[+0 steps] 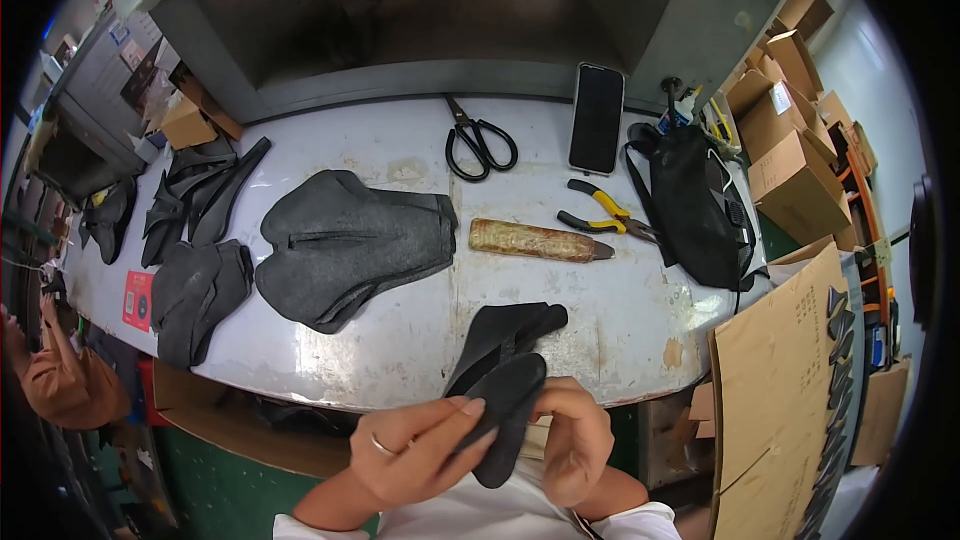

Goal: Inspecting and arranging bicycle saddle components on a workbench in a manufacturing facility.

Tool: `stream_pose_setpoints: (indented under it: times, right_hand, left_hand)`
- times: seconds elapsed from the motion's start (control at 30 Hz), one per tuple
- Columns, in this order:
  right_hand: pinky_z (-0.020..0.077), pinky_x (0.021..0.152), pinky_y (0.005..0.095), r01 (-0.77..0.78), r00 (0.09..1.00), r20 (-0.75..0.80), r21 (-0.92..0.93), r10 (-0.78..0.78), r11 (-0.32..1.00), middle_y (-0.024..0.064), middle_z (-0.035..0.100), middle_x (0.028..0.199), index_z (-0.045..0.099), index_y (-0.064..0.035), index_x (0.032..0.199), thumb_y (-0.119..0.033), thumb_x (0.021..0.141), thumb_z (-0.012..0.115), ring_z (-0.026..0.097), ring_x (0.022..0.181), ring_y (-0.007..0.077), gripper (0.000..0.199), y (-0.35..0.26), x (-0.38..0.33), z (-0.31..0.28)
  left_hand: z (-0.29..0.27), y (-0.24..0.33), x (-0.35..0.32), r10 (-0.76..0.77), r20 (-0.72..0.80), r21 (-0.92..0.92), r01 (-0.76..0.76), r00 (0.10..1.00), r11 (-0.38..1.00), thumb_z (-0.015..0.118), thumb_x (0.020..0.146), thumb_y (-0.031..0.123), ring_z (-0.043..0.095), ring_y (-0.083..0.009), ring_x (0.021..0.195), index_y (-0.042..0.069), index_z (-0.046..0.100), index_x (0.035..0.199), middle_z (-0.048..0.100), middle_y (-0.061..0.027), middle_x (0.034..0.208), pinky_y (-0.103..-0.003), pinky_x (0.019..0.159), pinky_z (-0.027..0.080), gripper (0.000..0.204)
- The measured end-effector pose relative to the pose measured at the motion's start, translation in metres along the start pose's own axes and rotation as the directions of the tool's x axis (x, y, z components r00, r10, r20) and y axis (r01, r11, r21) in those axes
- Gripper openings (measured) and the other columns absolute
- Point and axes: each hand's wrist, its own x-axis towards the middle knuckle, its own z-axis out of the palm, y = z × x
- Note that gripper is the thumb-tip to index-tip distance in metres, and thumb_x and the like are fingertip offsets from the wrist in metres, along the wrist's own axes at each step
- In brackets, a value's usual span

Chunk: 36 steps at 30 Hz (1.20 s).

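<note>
At the near edge of the table I hold a black sole-shaped piece, its rounded end tilted away from me. My left hand grips it from the left, thumb and fingers pressed on its face; a ring shows on one finger. My right hand is curled closed at its right edge, with the fingertips partly hidden behind it. Just beyond, a folded black piece lies at the table's edge, partly covered by the held one. A stack of dark grey cut pieces rests farther left.
Black scissors, a phone, yellow-handled pliers and a tape-wrapped knife lie beyond my hands. More dark pieces sit left. A black bag and cardboard stand right. Another person is far left.
</note>
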Motion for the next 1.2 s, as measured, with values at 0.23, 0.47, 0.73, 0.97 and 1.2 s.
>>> stream_pose_setpoints:
  times: [0.23, 0.47, 0.73, 0.97, 1.2]
  right_hand:
    - [0.0459, 0.05, 0.0346, 0.123, 0.985, 0.158, -0.387, -0.066, 0.914, 0.0143, 0.059, 0.074, 0.059, 0.0035, 0.088, 0.0, 0.079, 0.067, 0.056, 0.055, 0.0293, 0.012, -0.034, 0.023, 0.0]
    - [0.0427, 0.045, 0.0341, 0.306, 0.944, 0.234, -0.367, -0.231, 0.879, 0.0131, 0.053, 0.063, 0.054, 0.0002, 0.072, -0.007, 0.086, 0.062, 0.052, 0.049, 0.0262, 0.018, -0.028, 0.029, 0.001]
    - [0.0523, 0.058, 0.0317, 0.098, 0.984, -0.077, -0.505, -0.158, 0.858, 0.0161, 0.065, 0.08, 0.063, 0.0043, 0.081, -0.003, 0.079, 0.069, 0.062, 0.06, 0.0254, 0.009, -0.039, -0.007, -0.023]
    - [0.0507, 0.064, 0.0281, -0.616, 0.718, -0.194, -0.623, 0.668, 0.481, 0.0106, 0.07, 0.088, 0.069, -0.0047, 0.088, -0.016, 0.073, 0.075, 0.066, 0.072, 0.0223, 0.019, 0.012, -0.046, -0.038]
    - [0.0462, 0.094, 0.0356, -0.386, 0.893, 0.232, 0.836, 0.385, 0.39, 0.0233, 0.056, 0.122, 0.055, 0.0054, 0.118, -0.024, 0.092, 0.059, 0.055, 0.114, 0.0267, 0.04, 0.01, -0.006, -0.017]
  left_hand:
    - [0.002, 0.015, 0.011, 0.117, -0.014, 0.079, -0.116, 0.993, 0.99, 0.082, 0.071, 0.012, 0.061, -0.0132, 0.057, -0.002, 0.071, 0.095, 0.066, -0.0078, 0.084, -0.023, 0.046, 0.048, 0.03]
    - [-0.008, 0.014, 0.007, 0.224, 0.151, 0.246, -0.256, 0.963, 0.935, 0.08, 0.071, 0.014, 0.052, -0.0143, 0.048, -0.001, 0.07, 0.09, 0.06, -0.004, 0.072, -0.026, 0.041, 0.043, 0.026]
    - [-0.04, -0.023, -0.005, -0.339, -0.533, -0.131, 0.32, 0.776, 0.938, 0.06, 0.093, 0.045, 0.052, -0.0121, 0.048, -0.002, 0.063, 0.085, 0.065, -0.0096, 0.079, -0.028, 0.045, 0.04, 0.048]
    - [-0.027, -0.013, -0.007, -0.449, -0.386, -0.654, 0.105, 0.806, 0.749, 0.047, 0.102, 0.038, 0.053, -0.0163, 0.039, -0.003, 0.053, 0.088, 0.064, -0.0248, 0.096, -0.023, 0.035, 0.038, 0.044]
    - [-0.033, -0.013, -0.002, -0.528, 0.085, -0.812, 0.365, 0.845, 0.455, 0.074, 0.076, 0.006, 0.07, -0.0277, 0.087, -0.005, 0.064, 0.103, 0.065, -0.0306, 0.107, -0.032, 0.074, 0.058, 0.031]
